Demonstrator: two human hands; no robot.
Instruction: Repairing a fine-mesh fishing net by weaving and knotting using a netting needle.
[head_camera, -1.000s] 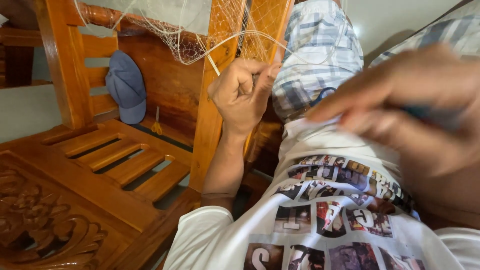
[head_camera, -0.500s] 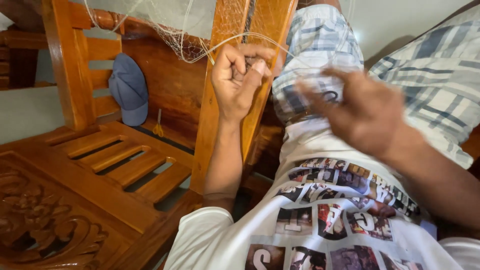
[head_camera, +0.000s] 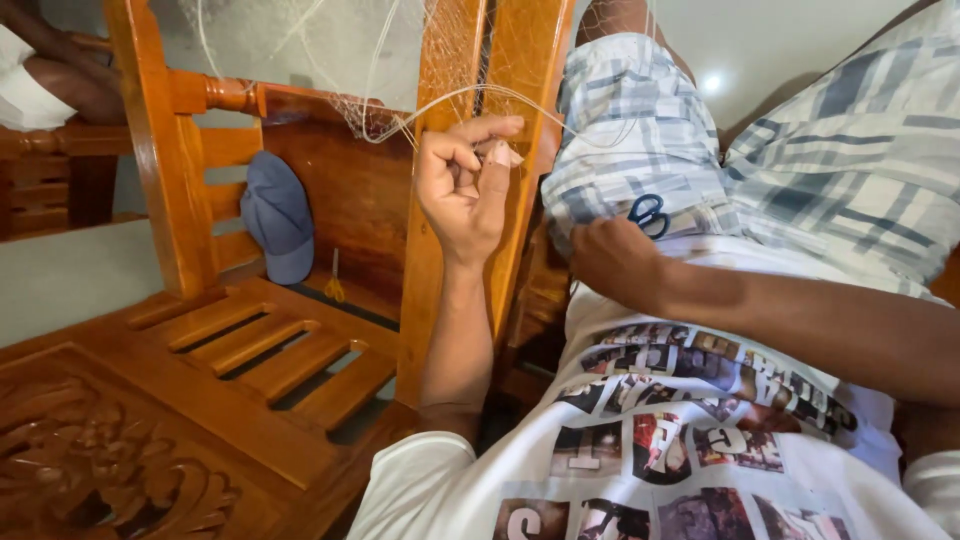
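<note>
A: What does the left hand do?

B: It is raised in front of the wooden post of the chair. Its fingers are curled closed and pinch a small pale piece, and the thin line runs out from this pinch in a loop toward the net.

A: Where is the net?

B: It hangs over the top of the chair, around the post and the rail. It is very fine and pale, so I cannot follow every strand.

A: And the right hand?

B: It rests low on the lap, at the edge of the plaid shorts, just beside the blue scissors. Its fingers are bent under, and I cannot tell if they grip something.

A: How far is the work?

B: I judge it is in the middle. Much mesh already hangs, but the line is loose in a loop, so this knot looks not yet pulled tight. How much net remains I cannot see.

A: Other things?

B: A blue cap lies against the back of the seat.
</note>
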